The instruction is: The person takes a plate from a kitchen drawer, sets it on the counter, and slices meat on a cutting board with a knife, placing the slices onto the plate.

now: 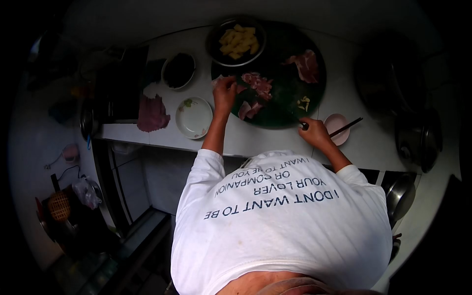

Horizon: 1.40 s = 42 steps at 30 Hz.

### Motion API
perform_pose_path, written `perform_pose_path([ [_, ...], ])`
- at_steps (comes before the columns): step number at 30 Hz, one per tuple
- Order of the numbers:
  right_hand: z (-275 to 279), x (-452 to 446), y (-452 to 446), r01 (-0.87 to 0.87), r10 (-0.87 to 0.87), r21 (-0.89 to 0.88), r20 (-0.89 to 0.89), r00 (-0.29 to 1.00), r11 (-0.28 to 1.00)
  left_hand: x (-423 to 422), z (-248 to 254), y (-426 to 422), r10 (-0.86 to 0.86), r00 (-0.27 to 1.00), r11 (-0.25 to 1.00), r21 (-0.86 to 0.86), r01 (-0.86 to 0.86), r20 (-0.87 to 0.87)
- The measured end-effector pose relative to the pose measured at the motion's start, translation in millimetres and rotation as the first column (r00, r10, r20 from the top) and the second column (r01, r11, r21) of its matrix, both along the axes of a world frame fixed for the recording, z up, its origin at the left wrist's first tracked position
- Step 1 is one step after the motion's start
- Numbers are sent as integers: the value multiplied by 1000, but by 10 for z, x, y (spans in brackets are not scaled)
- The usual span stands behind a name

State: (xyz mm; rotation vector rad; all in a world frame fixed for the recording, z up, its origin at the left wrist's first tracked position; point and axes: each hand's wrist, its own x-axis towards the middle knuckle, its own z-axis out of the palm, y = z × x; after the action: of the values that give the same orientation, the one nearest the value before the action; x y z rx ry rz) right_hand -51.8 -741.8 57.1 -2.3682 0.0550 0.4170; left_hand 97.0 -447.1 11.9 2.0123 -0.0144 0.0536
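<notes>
Along the near edge of the bench point(255, 143), right around the middle, a round green cutting board point(285, 110) is taking up most of the depth, and the sliced raw meat point(258, 84) is lying on it in a loose pile. The left hand point(227, 91) is bending its fingers down at the board's left rim, touching a pale pink piece of meat point(218, 79); can't really tell if it's pinching it. The right hand point(314, 132) is closing around a black handle point(304, 126) at the near right rim, but whatever's beyond that is getting lost in the dark. Small yellowish bits point(304, 103) are sitting just past that hand, and a bigger slab of meat point(307, 66) is lying farther back. A metal bowl of yellow chunks point(238, 42) is overlapping the far left rim. A floral white plate point(194, 118) is sitting left of the board, and chopsticks point(346, 127) are resting across a pink bowl point(336, 123) on the right.
</notes>
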Motion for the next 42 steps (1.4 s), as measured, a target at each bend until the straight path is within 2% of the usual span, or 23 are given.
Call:
perform_pose_path([
  [1,-115,-55,-17,65,-64,93,-7,998,994,-29,-102,20,-54,998,978,197,61,-40],
  [2,-171,-88,-27,129,-128,185,-21,992,974,-51,-217,10,-91,996,964,253,83,21],
  [4,-43,-42,15,447,-279,369,-427,860,815,-94,-476,-47,-171,976,924,365,111,137],
  [5,2,-10,21,604,-290,394,-614,734,693,-89,-518,-71,-199,976,897,417,146,86],
  [8,-257,-20,46,698,-293,505,-660,692,508,11,-576,-175,-151,987,824,544,159,-60],
  [11,-412,28,98,727,-236,544,-708,666,419,47,-483,-178,-148,984,823,540,177,-97],
  [14,-489,102,223,732,-168,585,-730,663,349,187,-595,-96,-254,967,774,594,220,-27],
  [17,-652,241,332,730,-99,617,-740,665,293,396,-708,-40,-411,891,703,556,443,-191],
  [20,-718,415,409,685,-25,652,-718,695,324,355,-639,-75,-446,875,687,554,470,-190],
  [23,-660,614,422,687,29,625,-747,664,370,295,-515,-153,-288,912,813,428,394,-293],
  [26,-670,763,346,629,93,637,-731,676,446,321,-674,-127,-380,906,833,358,422,-186],
  [29,-607,810,266,595,170,665,-718,675,451,338,-789,-125,-527,848,830,246,501,52],
  [30,-568,801,247,583,168,674,-707,687,454,309,-651,-165,-497,864,867,-24,497,-72],
  [32,-455,730,201,560,161,689,-685,710,461,193,-305,-269,-512,800,795,-526,302,-313],
  [33,-381,679,170,549,153,691,-676,720,470,107,-132,-311,-417,881,890,-298,345,-223],
  [36,-114,469,99,516,115,699,-642,758,495,-27,97,-424,-341,934,931,-177,320,-105],
  [39,194,283,211,499,58,695,-610,790,517,-160,272,-356,-325,944,937,-152,314,-49],
  [42,474,183,570,498,39,672,-615,788,548,-368,419,-38,-189,981,981,-32,190,39],
])
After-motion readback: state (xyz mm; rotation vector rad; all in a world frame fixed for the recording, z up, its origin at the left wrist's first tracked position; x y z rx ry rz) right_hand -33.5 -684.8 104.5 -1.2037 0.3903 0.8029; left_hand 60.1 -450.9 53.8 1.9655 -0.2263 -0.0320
